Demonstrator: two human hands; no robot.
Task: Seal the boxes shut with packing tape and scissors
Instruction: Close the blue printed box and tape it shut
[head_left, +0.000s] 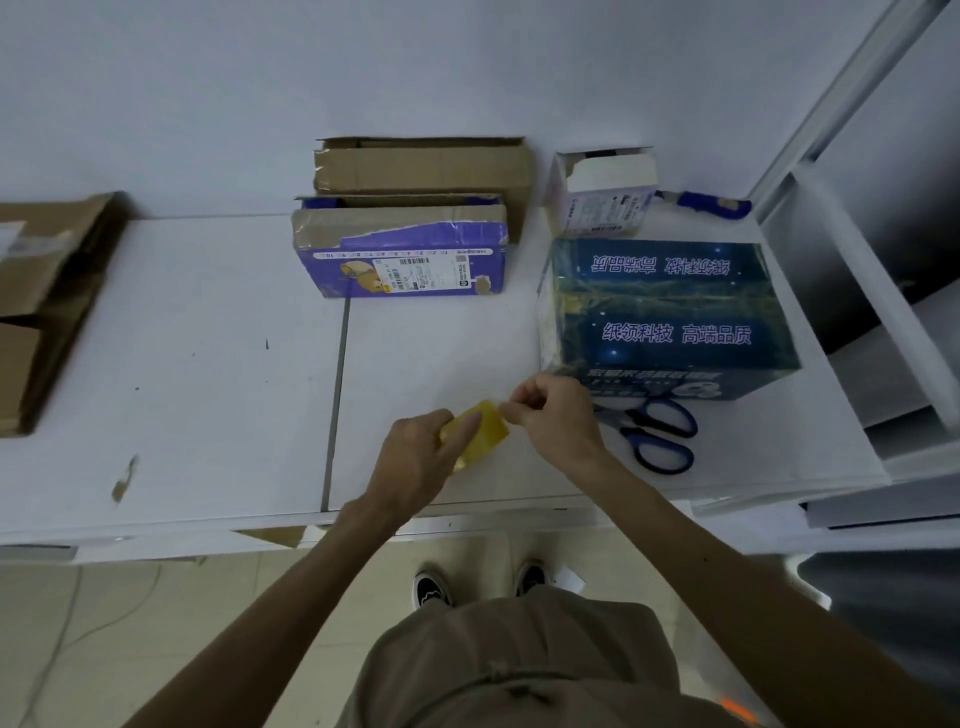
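Head view, low centre of the frame: I saw the left hand (415, 460) gripping the yellow tape roll (485, 428) near the surface's (208, 338) front edge, the right hand (553, 418) pinching its rim with its fingers, probably at the loose end. I judged the roll light and stiff, its film thin and clingy, best drawn by that end. The scissors (660, 434) lay just right, the blue box (670, 312) beyond.

Person wore a tan shirt (519, 665) with stitched seams, an orange mark (737, 709) at its lower edge, bare forearms (311, 571), black shoes (431, 590) with white trim.
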